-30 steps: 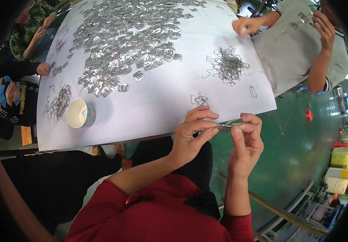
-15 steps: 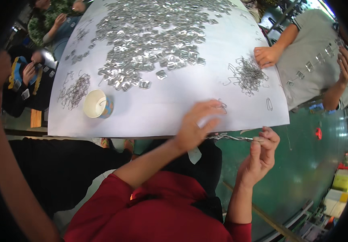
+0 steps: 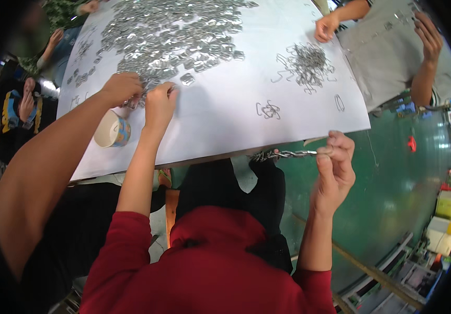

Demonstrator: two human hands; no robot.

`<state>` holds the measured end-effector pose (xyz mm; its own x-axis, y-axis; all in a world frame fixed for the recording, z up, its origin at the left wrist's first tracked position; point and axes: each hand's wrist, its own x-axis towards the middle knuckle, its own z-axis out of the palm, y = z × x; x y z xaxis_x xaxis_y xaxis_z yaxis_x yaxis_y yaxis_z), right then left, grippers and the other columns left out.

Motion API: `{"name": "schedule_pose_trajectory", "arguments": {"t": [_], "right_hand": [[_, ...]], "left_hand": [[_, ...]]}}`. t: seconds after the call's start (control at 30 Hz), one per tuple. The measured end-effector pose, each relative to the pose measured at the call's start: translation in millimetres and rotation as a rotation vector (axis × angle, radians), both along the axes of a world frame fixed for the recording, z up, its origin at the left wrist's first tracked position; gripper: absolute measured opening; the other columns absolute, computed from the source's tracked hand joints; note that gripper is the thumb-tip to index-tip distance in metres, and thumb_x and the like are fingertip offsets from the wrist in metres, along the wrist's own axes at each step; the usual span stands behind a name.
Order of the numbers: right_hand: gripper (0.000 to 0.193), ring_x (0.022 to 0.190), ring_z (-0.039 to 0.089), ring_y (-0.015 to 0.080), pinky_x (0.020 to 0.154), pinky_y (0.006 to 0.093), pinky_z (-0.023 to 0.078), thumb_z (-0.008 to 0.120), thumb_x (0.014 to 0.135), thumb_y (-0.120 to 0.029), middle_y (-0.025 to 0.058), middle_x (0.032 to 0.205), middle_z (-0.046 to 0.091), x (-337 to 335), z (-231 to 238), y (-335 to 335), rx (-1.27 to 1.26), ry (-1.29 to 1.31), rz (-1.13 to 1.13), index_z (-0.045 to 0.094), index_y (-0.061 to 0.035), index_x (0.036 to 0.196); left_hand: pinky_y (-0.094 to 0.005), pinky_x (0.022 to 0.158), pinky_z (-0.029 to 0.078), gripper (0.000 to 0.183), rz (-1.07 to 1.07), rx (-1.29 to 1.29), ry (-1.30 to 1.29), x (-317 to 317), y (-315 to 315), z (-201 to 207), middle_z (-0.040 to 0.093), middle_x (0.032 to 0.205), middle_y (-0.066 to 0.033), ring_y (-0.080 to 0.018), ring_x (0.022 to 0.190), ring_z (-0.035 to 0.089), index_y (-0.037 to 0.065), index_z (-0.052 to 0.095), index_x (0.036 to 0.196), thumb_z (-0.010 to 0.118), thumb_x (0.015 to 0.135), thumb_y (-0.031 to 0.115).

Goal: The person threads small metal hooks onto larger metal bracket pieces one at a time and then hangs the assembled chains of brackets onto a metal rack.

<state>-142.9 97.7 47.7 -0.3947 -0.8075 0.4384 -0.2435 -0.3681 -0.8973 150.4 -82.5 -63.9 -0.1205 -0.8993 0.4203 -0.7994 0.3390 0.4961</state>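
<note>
My left hand [image 3: 158,107] reaches to the near edge of a wide pile of small, shiny, squarish metal pieces [image 3: 183,39]. Its fingers are bent down and close together; their tips and anything between them are hidden. Past the table's front edge, my right hand [image 3: 335,166] pinches one end of a linked metal chain [image 3: 296,154] between thumb and fingers. The chain stretches leftward from the fingertips, and its far end bunches up darkly. On the table between my hands lies a small cluster of bent wire hooks [image 3: 270,110].
Beside my left hand, a co-worker's hand [image 3: 122,89] is at the same pile. A paper cup [image 3: 111,130] stands below that arm. A larger heap of wire hooks [image 3: 309,63] lies at right, near another person's hand [image 3: 327,27]. More people sit along the left side.
My left hand has moved from the small hook cluster left to the metal pile. A co-worker's arm has come in beside it. My right hand still holds the chain; the view has shifted.
</note>
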Motion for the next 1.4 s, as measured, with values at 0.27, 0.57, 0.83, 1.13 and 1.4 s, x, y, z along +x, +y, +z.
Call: {"name": "schedule_pose_trajectory", "arguments": {"t": [0.27, 0.57, 0.83, 1.13, 1.4], "right_hand": [[0.008, 0.094, 0.046, 0.0167, 0.083, 0.0289, 0.039, 0.068, 0.071, 0.001, 0.0042, 0.093, 0.048, -10, -17, -2, 0.048, 0.009, 0.057, 0.066, -0.0008, 0.079], [0.009, 0.090, 0.047, 0.0139, 0.079, 0.0266, 0.041, 0.070, 0.073, -0.003, 0.0013, 0.094, 0.048, -13, -34, -3, 0.197, -0.199, 0.087, 0.068, -0.0028, 0.081], [0.015, 0.095, 0.048, 0.0143, 0.081, 0.0276, 0.039, 0.071, 0.072, -0.005, 0.0023, 0.101, 0.051, -25, -36, -7, 0.274, -0.034, 0.286, 0.067, -0.0041, 0.087], [0.015, 0.076, 0.058, 0.0180, 0.069, 0.0310, 0.046, 0.062, 0.081, -0.012, 0.0064, 0.090, 0.061, -139, -86, -108, 0.455, 0.404, 0.088, 0.063, -0.0047, 0.094], [0.009, 0.084, 0.059, 0.0261, 0.070, 0.0372, 0.046, 0.062, 0.078, -0.014, 0.0080, 0.084, 0.058, -143, -98, -191, 0.659, 1.127, 0.154, 0.058, -0.0077, 0.082]], "left_hand": [[-0.0225, 0.066, 0.049, 0.012, -0.482, 0.694, 1.030, -146, 82, 92, 0.065, 0.081, -0.0050, -0.0077, 0.074, 0.059, -0.001, 0.063, 0.092, 0.064, 0.083, 0.006], [-0.0211, 0.062, 0.043, 0.010, -0.608, 0.600, 0.951, -178, 103, 100, 0.059, 0.080, -0.0021, -0.0060, 0.071, 0.054, 0.001, 0.066, 0.087, 0.065, 0.083, 0.010], [-0.0233, 0.063, 0.043, 0.008, -0.658, 0.485, 0.882, -165, 107, 96, 0.060, 0.079, -0.0044, -0.0096, 0.069, 0.054, 0.001, 0.066, 0.086, 0.065, 0.080, 0.007], [-0.0223, 0.063, 0.043, 0.011, -0.722, 0.554, 0.841, -163, 111, 96, 0.060, 0.080, -0.0057, -0.0097, 0.067, 0.053, 0.002, 0.067, 0.088, 0.065, 0.078, 0.003], [-0.0235, 0.066, 0.044, 0.010, -0.735, 0.605, 0.825, -160, 112, 92, 0.060, 0.081, -0.0056, -0.0115, 0.072, 0.056, 0.002, 0.066, 0.089, 0.065, 0.079, 0.002]]}}
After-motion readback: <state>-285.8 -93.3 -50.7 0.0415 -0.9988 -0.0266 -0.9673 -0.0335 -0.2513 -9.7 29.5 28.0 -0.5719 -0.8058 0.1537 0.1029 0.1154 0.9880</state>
